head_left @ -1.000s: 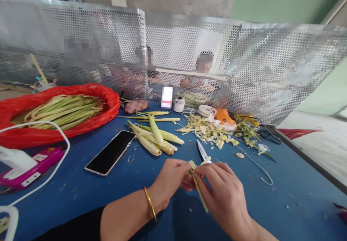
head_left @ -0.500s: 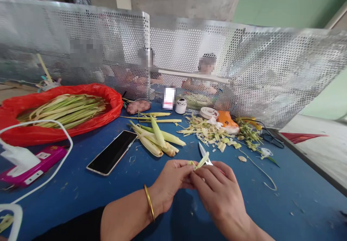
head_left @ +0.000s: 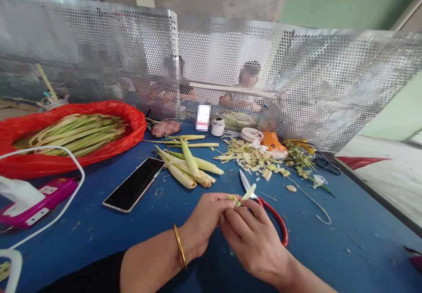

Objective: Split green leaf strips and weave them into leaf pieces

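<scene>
My left hand (head_left: 209, 216) pinches a small piece of pale green leaf (head_left: 249, 192) between thumb and fingers. Against it, my right hand (head_left: 252, 231) is closed on the same leaf piece, its fingers bent over the near side. The leaf's free tip sticks up past my fingers; its lower part is hidden by them. Just beyond my right hand lie red-handled scissors (head_left: 279, 222) on the blue table (head_left: 316, 249), blades pointing away. A bundle of pale green husks (head_left: 187, 165) rests ahead of my left hand.
A phone (head_left: 135, 185) lies left of the husks. Further left are a red bag (head_left: 132, 163) of long leaves and a purple power strip (head_left: 39, 203) with a white cable. Leaf scraps (head_left: 244, 154) and a tape roll (head_left: 252, 134) sit by the perforated metal screen (head_left: 211, 55); people are behind it.
My right hand has shifted slightly left and its fingers have curled more, so the scissors' red handles now show. The view has moved a little to the right.
</scene>
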`<state>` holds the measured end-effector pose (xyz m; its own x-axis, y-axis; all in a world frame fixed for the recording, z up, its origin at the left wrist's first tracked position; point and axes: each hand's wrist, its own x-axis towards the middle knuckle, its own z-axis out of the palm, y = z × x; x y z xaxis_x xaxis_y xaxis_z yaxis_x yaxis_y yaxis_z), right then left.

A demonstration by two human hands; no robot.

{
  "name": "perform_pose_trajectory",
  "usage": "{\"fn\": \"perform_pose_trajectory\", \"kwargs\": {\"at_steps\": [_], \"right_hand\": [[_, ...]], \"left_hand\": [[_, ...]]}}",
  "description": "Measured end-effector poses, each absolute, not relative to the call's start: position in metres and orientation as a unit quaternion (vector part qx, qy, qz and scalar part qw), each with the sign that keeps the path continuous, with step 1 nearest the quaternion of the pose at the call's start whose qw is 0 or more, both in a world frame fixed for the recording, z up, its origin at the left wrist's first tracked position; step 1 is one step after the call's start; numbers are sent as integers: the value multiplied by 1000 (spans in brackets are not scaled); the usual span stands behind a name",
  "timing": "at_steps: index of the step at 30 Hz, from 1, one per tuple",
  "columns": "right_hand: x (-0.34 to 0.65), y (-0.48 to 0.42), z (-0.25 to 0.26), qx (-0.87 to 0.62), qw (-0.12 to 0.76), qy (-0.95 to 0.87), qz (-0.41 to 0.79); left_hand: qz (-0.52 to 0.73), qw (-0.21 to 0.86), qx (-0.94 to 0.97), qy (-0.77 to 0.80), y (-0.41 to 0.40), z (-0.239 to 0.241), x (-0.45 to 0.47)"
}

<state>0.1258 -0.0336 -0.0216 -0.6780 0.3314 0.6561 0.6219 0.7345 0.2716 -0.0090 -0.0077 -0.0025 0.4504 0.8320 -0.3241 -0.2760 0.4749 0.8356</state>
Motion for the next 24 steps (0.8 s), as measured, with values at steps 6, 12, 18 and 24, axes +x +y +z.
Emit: {"fn": "perform_pose_trajectory", "kwargs": {"at_steps": [6,12,18,24], "right_hand": [[129,-32,-17,-380,403,-831,-57],[136,-25,-15,-528,472,-682,181],[135,-21,-17,-571,453,-640,242],[141,-19,-16,-573,452,-661,175]], "left_hand": [[345,756,374,412,-4,0,-9],[344,734,377,448,2,-2,-12],[350,720,406,441,3,1,-14],[357,698,395,479,5,3,-13]]}}
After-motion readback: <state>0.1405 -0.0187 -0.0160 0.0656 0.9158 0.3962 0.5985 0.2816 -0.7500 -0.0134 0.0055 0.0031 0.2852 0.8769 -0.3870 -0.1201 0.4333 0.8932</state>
